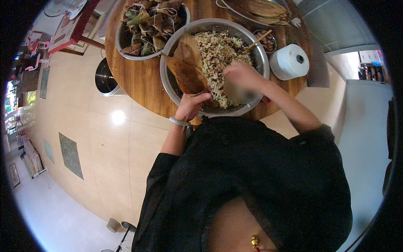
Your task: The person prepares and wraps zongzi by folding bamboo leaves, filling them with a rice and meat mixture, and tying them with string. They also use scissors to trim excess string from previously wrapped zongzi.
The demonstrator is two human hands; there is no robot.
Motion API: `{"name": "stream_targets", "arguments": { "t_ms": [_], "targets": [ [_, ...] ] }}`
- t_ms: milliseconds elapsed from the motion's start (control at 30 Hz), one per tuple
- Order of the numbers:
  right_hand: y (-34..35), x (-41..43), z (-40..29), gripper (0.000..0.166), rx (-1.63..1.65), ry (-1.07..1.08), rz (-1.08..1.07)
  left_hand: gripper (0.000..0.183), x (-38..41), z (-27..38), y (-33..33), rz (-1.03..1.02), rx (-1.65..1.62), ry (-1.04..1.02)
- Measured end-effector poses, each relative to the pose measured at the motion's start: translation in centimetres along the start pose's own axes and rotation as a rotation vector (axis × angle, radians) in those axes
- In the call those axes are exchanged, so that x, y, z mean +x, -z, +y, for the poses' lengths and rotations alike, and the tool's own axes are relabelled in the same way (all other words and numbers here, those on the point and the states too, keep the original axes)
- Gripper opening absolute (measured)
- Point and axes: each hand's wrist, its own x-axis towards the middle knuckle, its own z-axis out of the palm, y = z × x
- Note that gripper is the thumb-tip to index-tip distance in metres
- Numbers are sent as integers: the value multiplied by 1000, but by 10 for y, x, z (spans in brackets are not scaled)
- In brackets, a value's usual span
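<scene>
A wide metal basin (263,63) holds a rice mix (214,53) with green and reddish bits. My left hand (192,105), a pale bangle on its wrist, grips the lower end of broad brown leaves (189,69) over the basin's left side. My right hand (242,74) is above the right part of the rice, its fingers curled; blur hides whether it holds anything. A yellowish stick (258,41) leans on the basin's far right rim. Leaf-wrapped, string-tied dumplings (146,25) fill another metal basin at the far left.
On the round wooden table (135,78) stand a cone of white string (288,63), a small bowl of meat pieces (267,41) and a tray of long dried leaves (261,12). A dark-lined bucket (107,78) is on the floor left of the table.
</scene>
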Motion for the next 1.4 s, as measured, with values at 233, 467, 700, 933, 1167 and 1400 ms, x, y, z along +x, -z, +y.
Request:
{"name": "stream_targets", "arguments": {
  "t_ms": [233,467,700,933,1167,1400],
  "targets": [
    [-63,-46,73,18,-545,484,-6,28,0,7,15,45,-18,-64],
    [-2,-48,21,12,-296,341,507,27,-1,7,22,151,-26,-133],
    [-41,-9,61,27,409,-265,713,30,1,4,18,174,128,-100],
    [-45,-6,66,30,928,-428,638,26,1,5,10,151,297,-138],
    [-34,-8,70,27,1008,-385,582,36,5,2,9,162,306,-34],
    [12,-2,29,27,1267,-527,615,36,17,1,-7,57,404,-16]
  ]
}}
